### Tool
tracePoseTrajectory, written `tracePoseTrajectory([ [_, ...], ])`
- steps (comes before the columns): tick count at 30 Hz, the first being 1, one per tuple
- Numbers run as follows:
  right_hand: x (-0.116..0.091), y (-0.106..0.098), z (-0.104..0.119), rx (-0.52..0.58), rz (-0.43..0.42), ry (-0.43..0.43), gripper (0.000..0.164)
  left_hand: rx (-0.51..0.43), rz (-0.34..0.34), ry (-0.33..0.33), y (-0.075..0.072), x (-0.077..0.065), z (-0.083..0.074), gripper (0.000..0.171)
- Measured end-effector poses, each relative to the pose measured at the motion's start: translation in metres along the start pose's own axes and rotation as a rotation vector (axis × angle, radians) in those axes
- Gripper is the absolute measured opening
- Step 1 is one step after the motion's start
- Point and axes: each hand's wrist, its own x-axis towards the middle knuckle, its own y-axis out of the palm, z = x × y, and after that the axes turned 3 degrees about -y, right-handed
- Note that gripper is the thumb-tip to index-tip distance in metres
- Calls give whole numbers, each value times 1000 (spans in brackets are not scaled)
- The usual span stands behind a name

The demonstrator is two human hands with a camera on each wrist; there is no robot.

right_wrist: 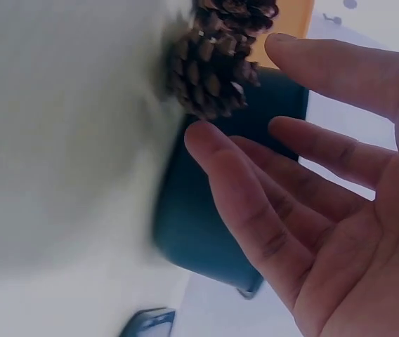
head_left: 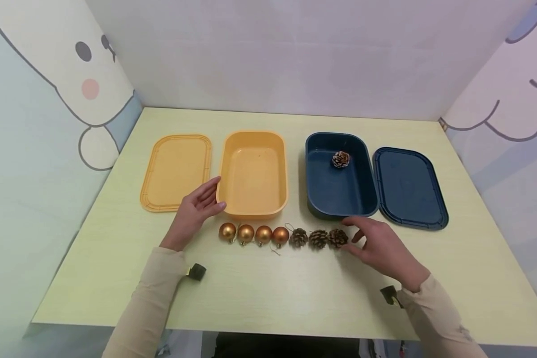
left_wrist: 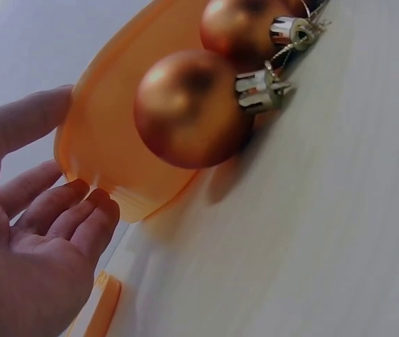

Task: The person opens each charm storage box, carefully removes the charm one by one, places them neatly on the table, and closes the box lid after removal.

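My left hand (head_left: 198, 209) rests its fingertips at the near left corner of a yellow plastic box (head_left: 252, 206), thumb at the front rim and fingers along the side. In front of that box lie several copper-gold ball ornaments (left_wrist: 192, 109) with silver caps and string loops. Three brown pine cones (head_left: 318, 239) continue the row to the right. Beside the rightmost pine cone (right_wrist: 210, 77), my right hand (head_left: 380, 246) has its thumb and fingers spread around a gap, with nothing gripped. A navy box (head_left: 340, 199) behind it holds one white-tipped pine cone (head_left: 340, 159).
The yellow lid (head_left: 179, 171) lies flat left of the yellow box. On the far right lies the navy lid (head_left: 411, 189), close against the navy box. A pale table (head_left: 273, 298) carries everything, with walls behind and at both sides.
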Motion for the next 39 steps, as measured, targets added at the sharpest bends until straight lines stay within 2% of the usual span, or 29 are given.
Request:
tracePoseTrajectory([
  [4, 5, -12, 4, -53, -5, -61, 38, 7, 0, 1, -1, 1, 0, 73],
  [10, 18, -37, 7, -51, -1, -135, 34, 13, -4, -1, -1, 1, 0, 73],
  [15, 40, -61, -1, -6, 28, -112, 32, 14, 0, -10, -1, 1, 1, 72],
  [22, 90, -90, -27, 21, 37, -27, 27, 3, -3, -6, -1, 0, 2, 71],
  [27, 126, -93, -49, 14, 78, 72, 32, -6, 3, 7, 0, 1, 1, 72],
  [31, 146, -87, -63, -10, 115, 129, 37, -14, 7, 11, 0, 2, 2, 72],
  [39, 172, -79, -66, -48, 170, 172, 40, -9, 4, 11, -1, 2, 3, 72],
])
